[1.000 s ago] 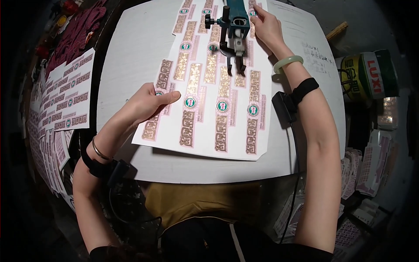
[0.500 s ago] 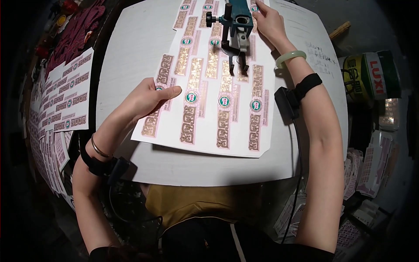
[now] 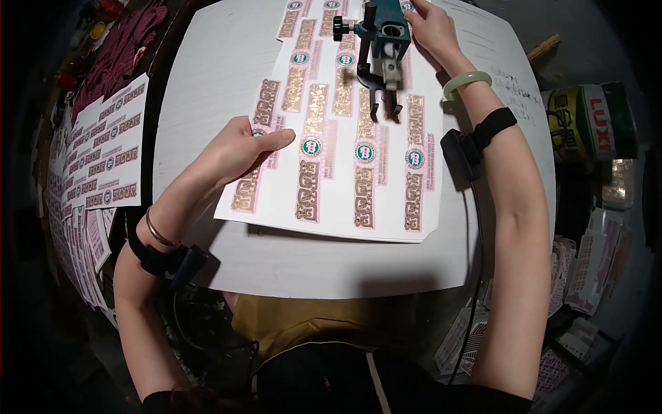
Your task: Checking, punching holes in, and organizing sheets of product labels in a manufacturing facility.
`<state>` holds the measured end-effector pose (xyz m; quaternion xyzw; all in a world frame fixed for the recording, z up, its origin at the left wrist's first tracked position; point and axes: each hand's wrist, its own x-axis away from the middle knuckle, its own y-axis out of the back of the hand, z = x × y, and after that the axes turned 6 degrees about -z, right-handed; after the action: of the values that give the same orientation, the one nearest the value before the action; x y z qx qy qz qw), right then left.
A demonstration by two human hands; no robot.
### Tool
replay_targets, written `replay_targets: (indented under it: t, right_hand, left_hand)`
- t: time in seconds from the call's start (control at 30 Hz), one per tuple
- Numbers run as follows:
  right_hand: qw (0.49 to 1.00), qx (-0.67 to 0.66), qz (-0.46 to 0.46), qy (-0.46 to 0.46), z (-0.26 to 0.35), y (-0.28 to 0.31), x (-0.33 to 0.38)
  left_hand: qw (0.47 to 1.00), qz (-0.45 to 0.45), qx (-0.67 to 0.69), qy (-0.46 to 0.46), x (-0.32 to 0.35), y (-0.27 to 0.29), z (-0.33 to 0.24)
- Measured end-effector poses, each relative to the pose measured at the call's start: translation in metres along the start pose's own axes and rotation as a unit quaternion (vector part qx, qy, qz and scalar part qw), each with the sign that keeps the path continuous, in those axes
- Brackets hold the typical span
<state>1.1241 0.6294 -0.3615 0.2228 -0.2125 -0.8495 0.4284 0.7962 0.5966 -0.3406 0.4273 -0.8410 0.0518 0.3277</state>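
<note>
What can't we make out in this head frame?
- Right hand: fingertips cut off by the top edge; its grip on the teal tool is unclear.
- Tool's tip: blurred, so contact with the label sheet cannot be judged.
- Sheet's far end: cut off by the top edge.
- Sheet's left edge: covered by the left hand.
- Stacks at left: dark, warped by the rim.

Left hand (image 3: 238, 153) flat, fingers extended; right hand (image 3: 431, 27) outstretched, fingers curled.

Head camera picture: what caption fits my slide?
Left hand steadies a printed label sheet while right hand touches a teal tool.
</note>
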Motion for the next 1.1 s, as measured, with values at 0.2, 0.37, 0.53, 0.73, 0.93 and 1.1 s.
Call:
replay_targets:
  t: [0.2,0.37,0.53,0.73,0.93,1.1]
  right_hand:
    - [1.000,0.008,0.003,0.008,0.002,0.003,0.001]
    - [1.000,-0.021,0.008,-0.019,0.008,0.004,0.005]
    - [1.000,0.000,0.001,-0.014,0.002,0.003,0.004]
    - [1.000,0.003,-0.007,0.014,-0.015,0.002,-0.002]
    - [1.000,-0.001,-0.002,-0.012,0.013,0.006,0.018]
    - [1.000,0.015,0.015,0.001,0.000,0.009,0.011]
  left_hand:
    - [1.000,-0.010,-0.023,0.000,0.002,-0.002,-0.002]
    - [1.000,-0.018,-0.026,0.002,0.001,-0.001,-0.002]
    - [1.000,-0.012,-0.024,-0.004,0.002,-0.003,-0.004]
    - [1.000,-0.009,-0.014,-0.001,0.000,-0.005,-0.005]
    - [0.999,-0.036,-0.027,-0.022,0.002,-0.004,0.003]
    - [0.998,-0.019,-0.048,-0.021,-0.005,0.000,0.004]
